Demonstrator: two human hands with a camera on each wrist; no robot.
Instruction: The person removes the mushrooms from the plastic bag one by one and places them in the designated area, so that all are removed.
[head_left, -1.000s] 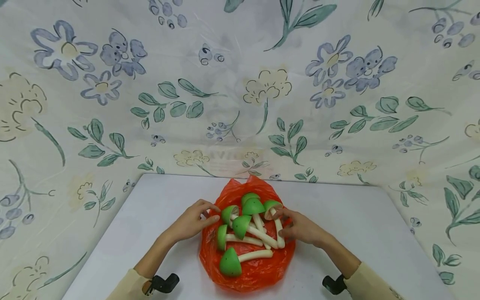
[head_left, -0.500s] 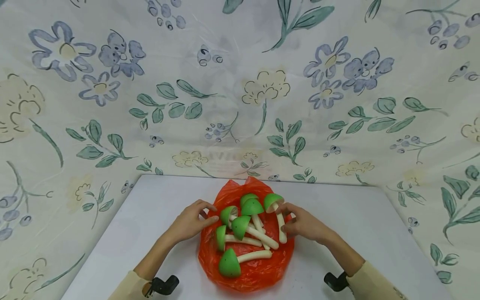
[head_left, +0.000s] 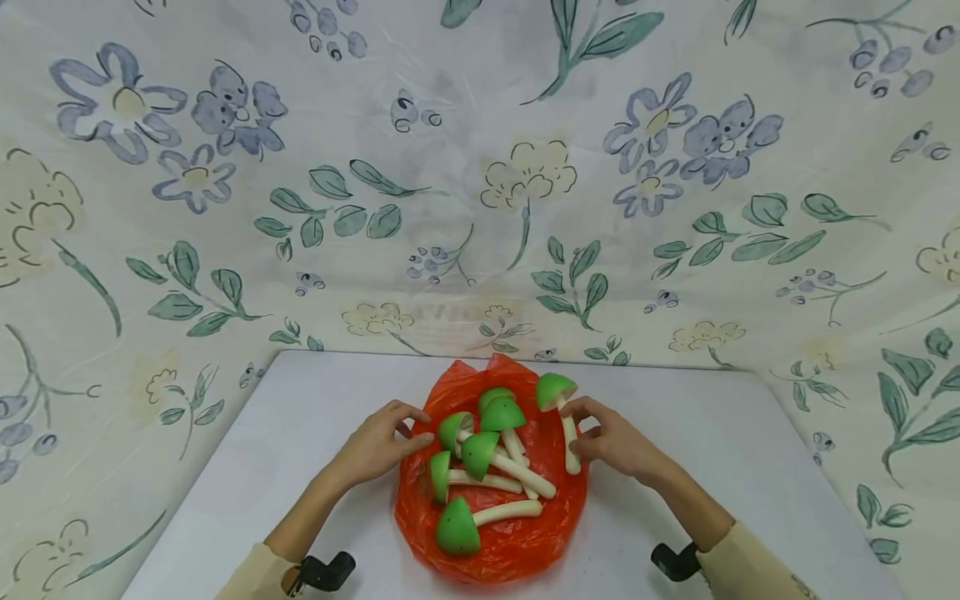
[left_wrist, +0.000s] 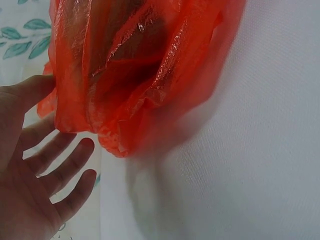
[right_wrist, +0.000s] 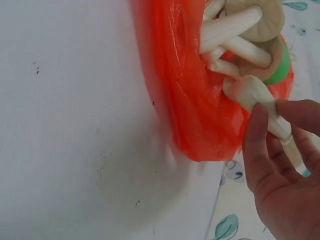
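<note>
A toy mushroom (head_left: 555,392) with a green half-dome cap and a white stem (right_wrist: 257,100) is pinched by my right hand (head_left: 618,446) at the bag's right side, cap pointing away. Several more toy mushrooms (head_left: 457,527) lie in the crumpled red plastic bag (head_left: 487,562). At the bag's left edge rests my left hand (head_left: 382,446), fingers spread and loosely bent, thumb and index finger touching the plastic. In the left wrist view the bag (left_wrist: 135,90) hides the tips of that thumb and index finger.
The bag lies on a white table (head_left: 315,400), whose far edge meets a floral cloth backdrop (head_left: 480,208). A small black device (head_left: 327,572) is on the left wrist, and another black device (head_left: 675,562) is on the right.
My right hand has lifted its mushroom away from the others, up and slightly right toward the bag's edge. The left hand has stayed at the left edge.
</note>
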